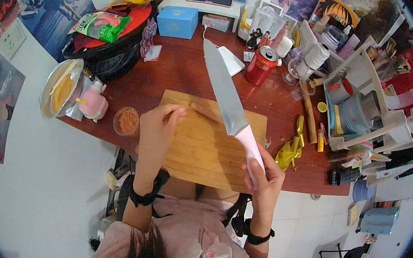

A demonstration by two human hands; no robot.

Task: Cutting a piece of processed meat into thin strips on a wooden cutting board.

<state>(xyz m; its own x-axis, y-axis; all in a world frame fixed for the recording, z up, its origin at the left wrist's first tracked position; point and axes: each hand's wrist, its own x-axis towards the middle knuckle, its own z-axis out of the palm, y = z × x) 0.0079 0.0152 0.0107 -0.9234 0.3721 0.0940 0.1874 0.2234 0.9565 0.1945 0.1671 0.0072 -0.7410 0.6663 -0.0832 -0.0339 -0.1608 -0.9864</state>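
Note:
My right hand (267,170) grips the pink handle of a kitchen knife (226,89). Its broad steel blade points up and away, raised over the wooden cutting board (203,155). A sausage (206,112) lies near the board's far edge, partly behind the blade. My left hand (158,131) hovers over the board's left side, thumb and fingertips drawn together just left of the sausage. Nothing shows between those fingers. Left of that hand stands a small clear cup of orange-brown powder (126,121).
A metal bowl of yellow batter with chopsticks (61,91) sits by the left edge, beside a pink bottle (94,104). A black electric cooker (103,63) stands behind. Beyond the board is a red drink can (261,68). Yellow wrappers (288,153) and a wooden rod (309,116) lie right.

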